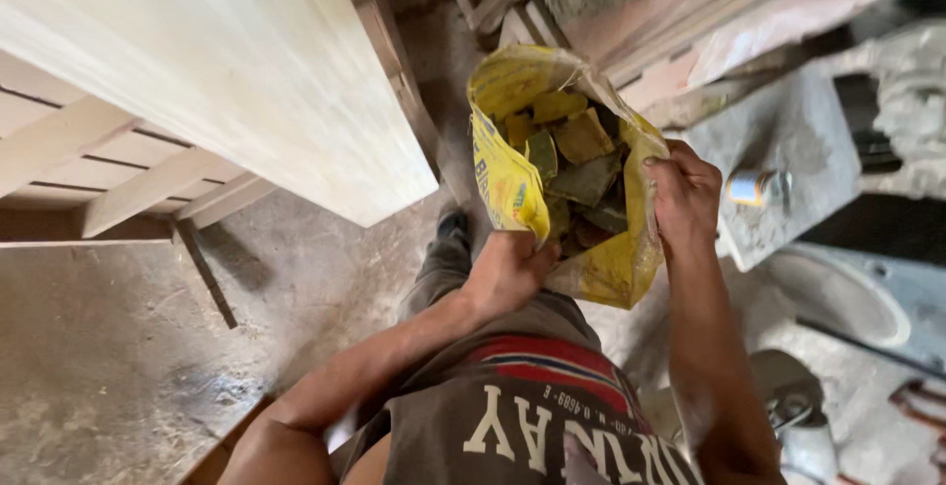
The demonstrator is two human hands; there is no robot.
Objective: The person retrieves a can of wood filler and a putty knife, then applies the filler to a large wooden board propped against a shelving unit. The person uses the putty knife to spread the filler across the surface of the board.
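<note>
Filling the upper left of the frame, a big pale wooden panel (227, 61) shows a smooth, flat face with faint grain, lying over a slatted timber frame (118, 165). Below it, lower left, the floor (108, 357) is rough grey concrete, dusty and mottled. Over on the right, a grey cement-crusted slab (788, 150) sits with a small cylindrical can (757, 187) lying on it, blue and orange bands just visible. Centre frame now: a crinkled yellow plastic sack (507, 174), woven and glossy, with blue print down its near wall, held open at the mouth. Inside sit flat, angular scraps (581, 150) in dull yellow, olive and brown, stacked loosely. The left hand (507, 270), centre of the frame, is curled closed, fingers pressed together, gripping the sack's near lower edge. The right hand (685, 194), just right of centre, has its fingers folded over and clamped on the sack's right rim, pulling it wide. The thumb there is hidden behind the plastic.
</note>
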